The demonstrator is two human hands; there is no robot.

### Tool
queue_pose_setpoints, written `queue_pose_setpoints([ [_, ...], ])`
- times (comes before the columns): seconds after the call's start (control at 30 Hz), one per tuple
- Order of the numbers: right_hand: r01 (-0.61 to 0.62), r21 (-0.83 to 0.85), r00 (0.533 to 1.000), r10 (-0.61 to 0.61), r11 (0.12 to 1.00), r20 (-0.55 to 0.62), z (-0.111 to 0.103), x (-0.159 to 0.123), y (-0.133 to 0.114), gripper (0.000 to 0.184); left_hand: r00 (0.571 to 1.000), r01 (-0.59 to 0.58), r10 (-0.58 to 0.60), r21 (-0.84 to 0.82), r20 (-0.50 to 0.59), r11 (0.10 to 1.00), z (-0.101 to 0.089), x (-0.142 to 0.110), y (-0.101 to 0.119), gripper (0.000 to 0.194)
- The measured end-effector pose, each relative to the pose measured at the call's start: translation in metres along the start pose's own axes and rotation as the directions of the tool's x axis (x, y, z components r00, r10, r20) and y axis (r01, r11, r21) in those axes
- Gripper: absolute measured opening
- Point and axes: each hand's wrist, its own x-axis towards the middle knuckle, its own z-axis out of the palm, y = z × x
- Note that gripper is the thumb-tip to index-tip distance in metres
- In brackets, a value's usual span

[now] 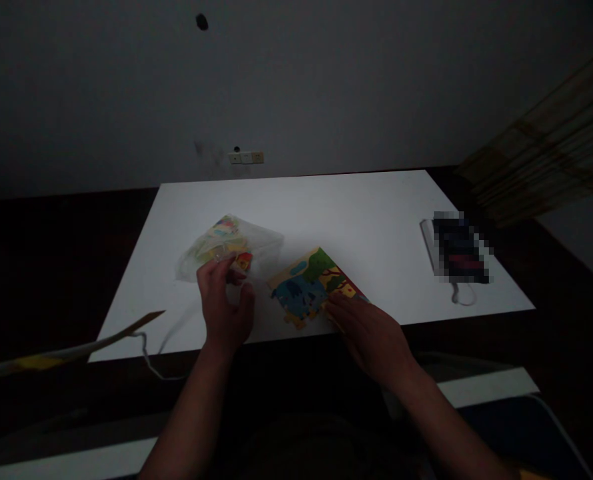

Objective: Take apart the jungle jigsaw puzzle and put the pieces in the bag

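Observation:
A partly assembled jigsaw puzzle (300, 295) lies on the white table, showing a blue animal, a green bush and a red edge. My right hand (371, 333) rests over its near right part with fingers stretched out; what lies under the fingertips is hidden. Left of the puzzle is a clear plastic bag (264, 241) with colourful pieces (226, 230) in it. My left hand (225, 300) is at the bag's near side, fingers bent and thumb apart, with nothing visible in its grasp. Whether its fingertips touch the bag I cannot tell.
The white table (366, 207) stands near a wall with sockets (246, 158). At its right end lies a dark, pixelated object (459, 250) with a cord loop. A long strip (76, 350) with a string juts in from the left. A curtain (551, 140) hangs at right.

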Motion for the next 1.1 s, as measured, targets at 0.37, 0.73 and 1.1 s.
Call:
queue_pose_setpoints([
  [0.37,0.043,-0.011,0.999,-0.043,0.999,-0.007,0.035,0.044,-0.050,0.036,1.000,0.012,-0.012,-0.013,-0.017,1.000,0.002,-0.002,-0.003,0.055],
  [0.73,0.194,0.134,0.980,-0.199,0.972,0.020,0.021,0.027,-0.030,0.050,0.999,-0.048,0.048,0.000,-0.016,0.999,0.000,0.000,0.000,0.057],
  [1.1,-0.085,0.096,0.959,0.107,0.992,-0.261,0.018,0.069,-0.032,0.018,1.000,0.008,-0.009,-0.026,-0.018,1.000,0.000,0.000,0.001,0.057],
])
